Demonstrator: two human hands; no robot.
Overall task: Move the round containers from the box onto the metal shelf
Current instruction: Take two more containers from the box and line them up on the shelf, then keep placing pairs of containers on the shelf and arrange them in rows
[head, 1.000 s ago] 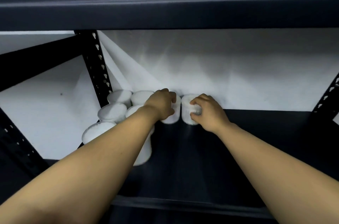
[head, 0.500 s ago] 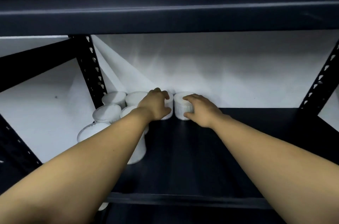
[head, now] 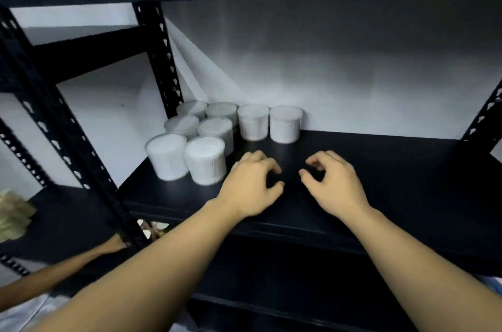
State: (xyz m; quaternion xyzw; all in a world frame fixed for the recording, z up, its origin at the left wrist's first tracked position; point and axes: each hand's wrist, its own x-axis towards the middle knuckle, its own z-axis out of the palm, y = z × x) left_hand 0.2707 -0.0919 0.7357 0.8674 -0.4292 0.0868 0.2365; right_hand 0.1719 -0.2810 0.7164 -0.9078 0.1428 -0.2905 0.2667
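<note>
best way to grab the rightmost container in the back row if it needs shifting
Take the rightmost container around its ribbed side wall, coming from the front right. It stands upright, with open shelf there; its neighbour stands close on its left and the wall is behind.

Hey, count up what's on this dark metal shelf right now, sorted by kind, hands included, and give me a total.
White round plastic containers: 8
Bare hands, left hand and right hand, both empty: 2
Total: 10

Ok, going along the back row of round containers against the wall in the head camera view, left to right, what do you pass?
Four white round containers in a row: first container beside the rear upright post → second container → third container → fourth container, then bare dark shelf.
</note>
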